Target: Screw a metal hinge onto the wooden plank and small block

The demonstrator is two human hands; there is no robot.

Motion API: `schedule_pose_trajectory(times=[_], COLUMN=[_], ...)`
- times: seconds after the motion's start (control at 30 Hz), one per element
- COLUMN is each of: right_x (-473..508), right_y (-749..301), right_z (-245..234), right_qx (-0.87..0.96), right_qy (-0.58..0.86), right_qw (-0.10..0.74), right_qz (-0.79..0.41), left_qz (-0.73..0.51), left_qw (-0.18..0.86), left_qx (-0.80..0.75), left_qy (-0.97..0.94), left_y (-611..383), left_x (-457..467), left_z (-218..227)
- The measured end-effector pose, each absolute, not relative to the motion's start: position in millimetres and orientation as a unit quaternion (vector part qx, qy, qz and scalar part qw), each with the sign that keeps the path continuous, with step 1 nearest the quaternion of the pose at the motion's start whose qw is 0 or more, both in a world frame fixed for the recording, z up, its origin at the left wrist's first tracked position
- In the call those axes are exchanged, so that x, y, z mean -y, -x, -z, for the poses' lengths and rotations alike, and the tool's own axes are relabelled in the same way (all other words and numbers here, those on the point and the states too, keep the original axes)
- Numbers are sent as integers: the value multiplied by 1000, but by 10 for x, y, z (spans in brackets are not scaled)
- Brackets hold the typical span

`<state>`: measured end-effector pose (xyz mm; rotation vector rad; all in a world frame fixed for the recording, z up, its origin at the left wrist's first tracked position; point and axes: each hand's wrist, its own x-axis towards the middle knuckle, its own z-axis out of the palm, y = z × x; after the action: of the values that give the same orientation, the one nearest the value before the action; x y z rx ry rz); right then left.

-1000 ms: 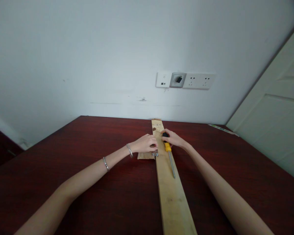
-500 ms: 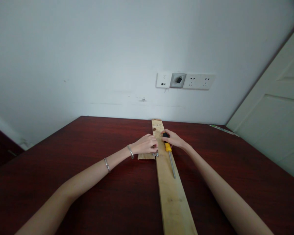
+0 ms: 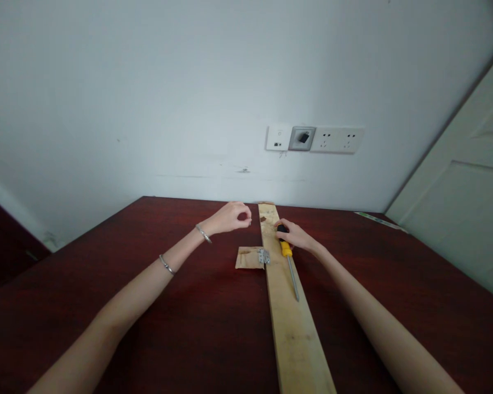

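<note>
A long pale wooden plank (image 3: 291, 317) lies lengthwise on the dark red table (image 3: 189, 328). A small wooden block (image 3: 246, 257) sits against its left edge, joined by a small metal hinge (image 3: 264, 255). My left hand (image 3: 230, 217) is raised above the table left of the plank's far end, its fingertips pinched on something too small to make out. My right hand (image 3: 293, 235) rests on the plank, closed on the black and yellow handle of a screwdriver (image 3: 290, 262) whose shaft lies along the board toward me.
The table butts against a white wall with a row of sockets and a switch (image 3: 314, 139). A white door (image 3: 460, 219) stands at the right. A thin strip (image 3: 378, 220) lies at the table's far right edge.
My left hand has lifted off the small block and hinge and moved away up and left with its fingers pinched. The block and hinge now show. My right hand stays on the screwdriver.
</note>
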<state>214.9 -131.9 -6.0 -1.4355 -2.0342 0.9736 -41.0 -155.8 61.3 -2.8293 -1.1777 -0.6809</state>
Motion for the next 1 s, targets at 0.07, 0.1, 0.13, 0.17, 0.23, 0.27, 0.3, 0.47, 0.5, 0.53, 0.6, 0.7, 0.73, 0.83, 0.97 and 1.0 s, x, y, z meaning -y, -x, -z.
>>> schedule_pose_trajectory(times=[0.07,0.1,0.13,0.17,0.23,0.27,0.3,0.47,0.5,0.53,0.6,0.7,0.73,0.83,0.97,1.0], right_x=[1312,1307,1300,1294,1283,1280,1279,1289,1293,1298,1310,1329,1335,1343,1336,1333], right_y=[-2153,-2154,-2155,-2155,-2155,-2155,-2154,-2151,-2150,-2148,-2143,-2136,-2135,-2131,-2131,-2132], right_z=[69,75,82,88,100,105,109,121,123,124,124,118,115,110,124,130], right_qx=[740,740,741,741,741,741,740,738,737,737,736,733,733,732,729,729], right_qy=[523,523,522,522,522,523,523,526,527,527,529,531,531,531,531,531], right_qw=[233,233,233,234,236,237,239,249,252,255,261,272,275,286,300,301], right_qz=[-354,-353,-352,-352,-350,-349,-348,-342,-340,-338,-333,-327,-324,-318,-311,-310], left_qz=[144,92,43,-1,-87,-122,-154,-245,-250,-253,-258,-261,-260,-258,-257,-257], left_qw=[30,46,64,81,92,93,89,58,53,50,44,37,35,27,16,15], left_qx=[408,425,445,466,508,530,549,618,622,626,632,637,639,643,643,643], left_qy=[901,899,892,881,852,834,817,745,740,736,729,724,723,721,721,721], left_y=[683,839,1003,1172,1509,1669,1818,2347,2410,2461,2532,2582,2588,2587,2583,2586], left_x=[1480,1444,1413,1388,1360,1358,1363,1444,1461,1475,1492,1499,1499,1502,1502,1499], left_z=[-695,-720,-734,-736,-713,-691,-663,-504,-476,-451,-409,-377,-375,-387,-402,-401])
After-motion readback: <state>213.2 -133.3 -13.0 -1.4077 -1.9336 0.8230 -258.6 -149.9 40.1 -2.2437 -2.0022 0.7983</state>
